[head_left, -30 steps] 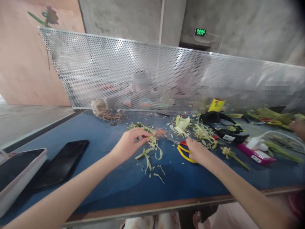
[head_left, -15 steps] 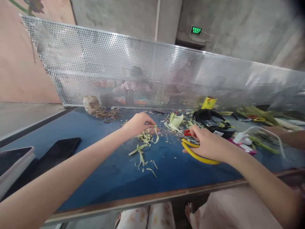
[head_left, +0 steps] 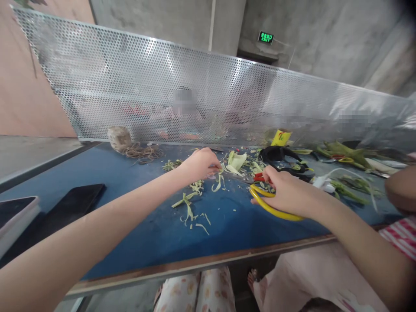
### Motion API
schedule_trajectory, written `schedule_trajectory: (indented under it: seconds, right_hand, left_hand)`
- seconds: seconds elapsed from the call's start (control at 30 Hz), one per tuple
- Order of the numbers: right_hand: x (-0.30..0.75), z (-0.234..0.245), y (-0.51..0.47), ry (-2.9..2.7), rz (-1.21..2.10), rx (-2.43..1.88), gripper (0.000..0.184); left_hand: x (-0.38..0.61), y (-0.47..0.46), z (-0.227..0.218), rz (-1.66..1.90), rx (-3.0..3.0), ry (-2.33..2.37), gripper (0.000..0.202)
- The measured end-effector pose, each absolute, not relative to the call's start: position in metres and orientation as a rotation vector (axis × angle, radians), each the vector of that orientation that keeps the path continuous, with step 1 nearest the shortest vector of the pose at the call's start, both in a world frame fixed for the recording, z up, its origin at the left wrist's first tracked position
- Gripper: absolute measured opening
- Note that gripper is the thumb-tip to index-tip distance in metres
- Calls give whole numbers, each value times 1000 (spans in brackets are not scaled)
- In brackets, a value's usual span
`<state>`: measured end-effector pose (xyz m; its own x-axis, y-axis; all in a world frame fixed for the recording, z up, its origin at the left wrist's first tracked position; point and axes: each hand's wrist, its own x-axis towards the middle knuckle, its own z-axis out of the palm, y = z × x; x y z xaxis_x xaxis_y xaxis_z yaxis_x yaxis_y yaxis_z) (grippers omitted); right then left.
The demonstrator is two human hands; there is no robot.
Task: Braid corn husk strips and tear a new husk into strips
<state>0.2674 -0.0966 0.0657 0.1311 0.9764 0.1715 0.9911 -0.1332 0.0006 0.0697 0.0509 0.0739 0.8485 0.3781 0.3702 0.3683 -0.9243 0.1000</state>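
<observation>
My left hand is closed in a pinch over the middle of the blue table. From its fingertips hangs a pale green curled husk strip. My right hand grips scissors with yellow loop handles and a red part near the pivot. Their blades point left toward my left fingertips, partly lost among the scraps. Thin pale cuttings lie on the table below my left hand. A broader pale green husk piece rests just behind the blades.
Two phones lie at the left. Behind stand a twine roll with loose strands and a perforated metal screen. A yellow cylinder, black headgear and a white cable lie right. Another person's arm reaches in there.
My left hand has moved slightly right with the husk strip, closer to the scissors. The view has shifted a little. The other person's arm and striped sleeve at the right show more.
</observation>
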Motion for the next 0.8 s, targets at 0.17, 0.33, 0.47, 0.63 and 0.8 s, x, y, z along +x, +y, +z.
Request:
schedule_trajectory:
  seconds: [0.17, 0.33, 0.47, 0.63, 0.8]
  right_hand:
    - [266, 67, -96, -1972, -179, -2296, 49]
    - [269, 70, -95, -1940, -143, -2296, 47]
    - [273, 70, -95, -1917, -184, -2348, 51]
    - [280, 71, -94, -1929, -238, -2346, 49]
    - [295, 73, -91, -1933, -263, -2345, 42]
  left_hand:
    - [77, 45, 76, 591, 3056, 620, 14]
    - [84, 42, 76, 646, 3094, 631, 12]
    - [90, 44, 75, 695, 3081, 609, 10]
    - [100, 49, 75, 738, 3043, 554, 7]
    - [117, 57, 80, 729, 3027, 448, 8]
